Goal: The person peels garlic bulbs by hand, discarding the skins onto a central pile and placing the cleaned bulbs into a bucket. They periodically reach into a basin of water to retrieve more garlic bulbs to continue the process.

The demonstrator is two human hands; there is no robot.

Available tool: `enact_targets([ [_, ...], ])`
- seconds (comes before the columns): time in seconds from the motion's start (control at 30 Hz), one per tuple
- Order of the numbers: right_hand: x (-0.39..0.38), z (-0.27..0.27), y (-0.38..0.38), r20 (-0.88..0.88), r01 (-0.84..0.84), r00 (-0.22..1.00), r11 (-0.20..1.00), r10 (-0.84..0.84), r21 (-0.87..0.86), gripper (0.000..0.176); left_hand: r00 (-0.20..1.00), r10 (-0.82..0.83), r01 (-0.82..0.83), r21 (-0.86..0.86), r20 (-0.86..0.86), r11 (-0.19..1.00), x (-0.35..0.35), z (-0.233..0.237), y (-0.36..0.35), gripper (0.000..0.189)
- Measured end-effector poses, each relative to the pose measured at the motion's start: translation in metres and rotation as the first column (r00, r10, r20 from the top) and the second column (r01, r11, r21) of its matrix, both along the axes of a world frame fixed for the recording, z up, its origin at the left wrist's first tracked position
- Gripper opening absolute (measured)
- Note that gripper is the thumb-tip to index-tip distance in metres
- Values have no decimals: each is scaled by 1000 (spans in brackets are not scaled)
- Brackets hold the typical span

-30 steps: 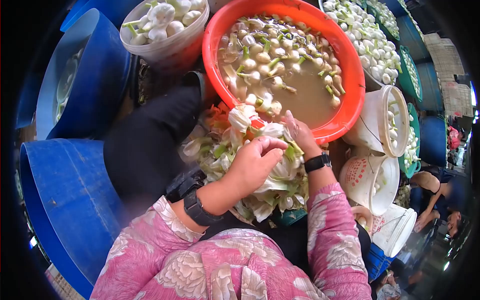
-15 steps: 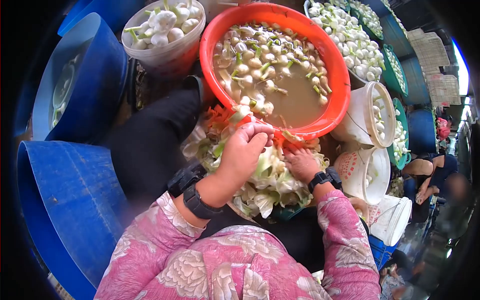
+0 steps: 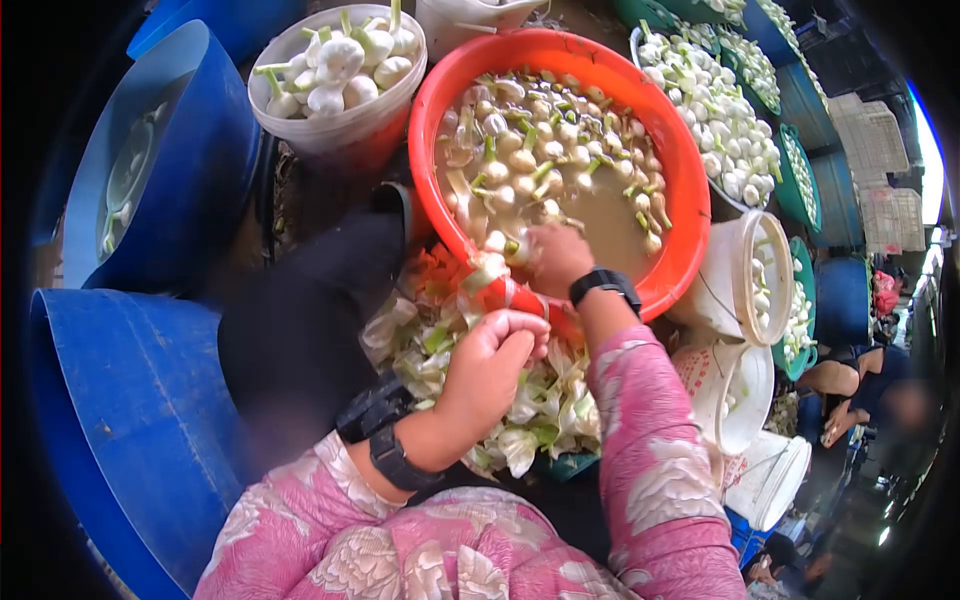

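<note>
A red tub (image 3: 700, 235) of murky water holds many garlic bulbs (image 3: 523, 160) with short green stems. Over its near rim reaches my right hand (image 3: 560, 260), beside bulbs at the water's near side; its fingertips are hidden, so whether it grips one cannot be seen. My left hand (image 3: 488, 368) is closed just outside the rim, fingers curled against the thumb. Whatever it may hold is hidden. Beneath it lies a heap of peeled garlic skins (image 3: 520, 430), pale with some green leaf.
A white bucket (image 3: 330, 125) heaped with garlic stands at upper left, near tall blue containers (image 3: 150, 400). On the right are white buckets (image 3: 715, 275) and a large basin of garlic (image 3: 715, 120). Another person (image 3: 860, 390) sits at far right.
My right hand has moved from the heap of skins up over the rim into the tub. My left hand stays closed in nearly the same place while the view has shifted slightly.
</note>
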State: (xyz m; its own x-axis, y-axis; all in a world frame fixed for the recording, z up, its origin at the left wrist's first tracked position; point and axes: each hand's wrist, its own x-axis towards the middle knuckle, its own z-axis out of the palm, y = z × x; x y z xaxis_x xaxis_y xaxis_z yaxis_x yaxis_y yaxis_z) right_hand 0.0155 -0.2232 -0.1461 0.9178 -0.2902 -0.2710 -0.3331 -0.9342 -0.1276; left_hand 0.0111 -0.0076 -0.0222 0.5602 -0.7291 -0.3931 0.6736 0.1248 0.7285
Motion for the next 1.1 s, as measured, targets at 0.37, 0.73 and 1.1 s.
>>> enact_targets([
  [0.37,-12,-24,-59,-467,1,884,1000,3,9,23,995,-2,9,69,-100,998,17,-4,-7,16],
  [0.73,-77,115,97,-277,-38,480,-336,-832,941,27,468,-99,43,89,878,995,-1,-16,-18,43],
  [1.1,-147,145,112,163,439,808,763,-566,473,24,998,-67,70,-235,23,969,-27,-7,-5,42],
])
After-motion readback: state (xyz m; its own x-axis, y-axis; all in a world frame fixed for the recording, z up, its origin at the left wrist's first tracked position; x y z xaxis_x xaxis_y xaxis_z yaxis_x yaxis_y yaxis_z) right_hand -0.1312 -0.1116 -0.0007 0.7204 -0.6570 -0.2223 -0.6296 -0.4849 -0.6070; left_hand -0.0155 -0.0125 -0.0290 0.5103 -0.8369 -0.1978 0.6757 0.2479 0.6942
